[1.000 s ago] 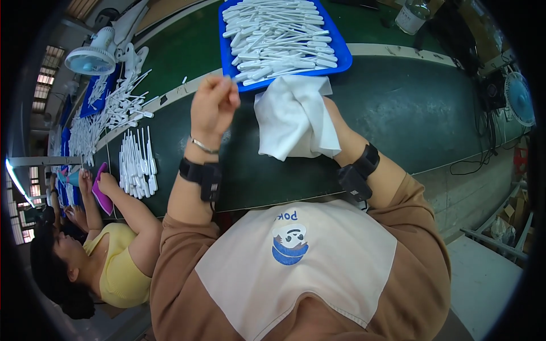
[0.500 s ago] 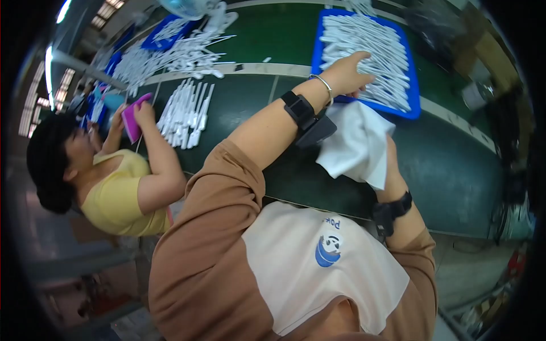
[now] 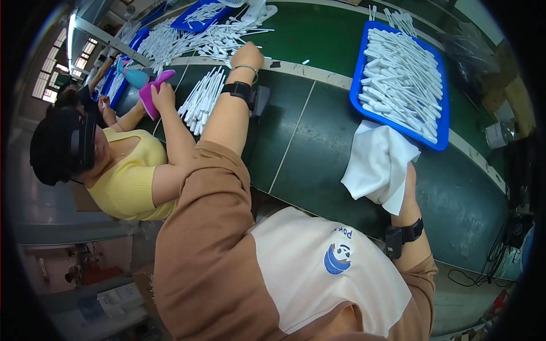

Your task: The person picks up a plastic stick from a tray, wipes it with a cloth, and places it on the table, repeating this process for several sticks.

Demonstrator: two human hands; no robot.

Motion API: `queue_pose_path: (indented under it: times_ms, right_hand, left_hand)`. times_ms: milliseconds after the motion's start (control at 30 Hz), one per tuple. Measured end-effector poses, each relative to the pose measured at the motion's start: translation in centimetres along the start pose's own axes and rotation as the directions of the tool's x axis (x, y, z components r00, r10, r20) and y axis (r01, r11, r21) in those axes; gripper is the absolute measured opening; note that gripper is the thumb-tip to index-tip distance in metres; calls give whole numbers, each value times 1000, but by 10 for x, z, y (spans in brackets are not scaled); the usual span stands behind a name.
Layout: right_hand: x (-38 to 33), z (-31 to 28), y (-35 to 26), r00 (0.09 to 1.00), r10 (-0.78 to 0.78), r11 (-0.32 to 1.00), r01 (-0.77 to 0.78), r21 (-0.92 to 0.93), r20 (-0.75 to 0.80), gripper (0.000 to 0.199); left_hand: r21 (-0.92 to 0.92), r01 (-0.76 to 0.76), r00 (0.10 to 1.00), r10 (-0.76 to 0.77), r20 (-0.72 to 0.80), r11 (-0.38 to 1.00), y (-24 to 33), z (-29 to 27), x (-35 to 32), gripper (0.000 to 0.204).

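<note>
My left hand point(image 3: 247, 55) reaches far out, at the near edge of a loose pile of long white plastic sticks point(image 3: 207, 42) with thicker ends. Its fingers point away and are hidden, so whether it grips a stick does not show. A white cloth point(image 3: 375, 162) is draped over my right hand point(image 3: 410, 173), which holds it just in front of a blue tray point(image 3: 359, 85). Only the wrist side of that hand shows; the cloth covers the fingers. The tray is filled with white sticks point(image 3: 401, 79) laid side by side.
On my left sits a co-worker in a yellow top point(image 3: 128, 196), holding a magenta cloth point(image 3: 152, 96). A row of white sticks point(image 3: 203, 99) lies between us on the dark green table point(image 3: 318, 131). Another blue tray point(image 3: 185, 23) stands behind the pile. A clear jar point(image 3: 499, 134) is at far right.
My left hand has gone from the sticks in the blue tray across to the pile at far left. The view has shifted; the right hand stays under the white cloth.
</note>
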State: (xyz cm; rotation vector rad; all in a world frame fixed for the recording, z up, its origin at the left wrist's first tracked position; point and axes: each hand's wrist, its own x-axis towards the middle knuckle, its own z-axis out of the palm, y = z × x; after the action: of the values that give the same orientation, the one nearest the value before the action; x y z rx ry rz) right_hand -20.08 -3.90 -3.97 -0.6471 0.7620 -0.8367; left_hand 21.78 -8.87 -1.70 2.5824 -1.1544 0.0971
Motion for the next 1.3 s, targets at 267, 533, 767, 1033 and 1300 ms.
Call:
queue_pose_path:
  times_ms: [267,533,767,1033,1300]
  right_hand:
    - [1,-5,3,999,-50,988,52,-145,17,38]
    - [-2,0,-2,999,-21,1000,22,-17,46,41]
    - [-7,11,-13,995,-45,999,44,16,94,38]
    - [-11,8,-27,987,-139,990,137,41,74,32]
    - [-11,-9,-23,680,-733,628,691,-359,25,30]
  left_hand:
    - [114,140,963,-162,214,983,-22,-2,4,22]
    - [-645,539,796,-77,601,542,-10,-12,-23,13]
    - [-623,723,681,463,567,-299,51,6,-128,11]
    - [-681,703,548,765,339,-202,105,-32,-185,19]
    - [-627,767,409,858,312,-138,117,-26,-214,23]
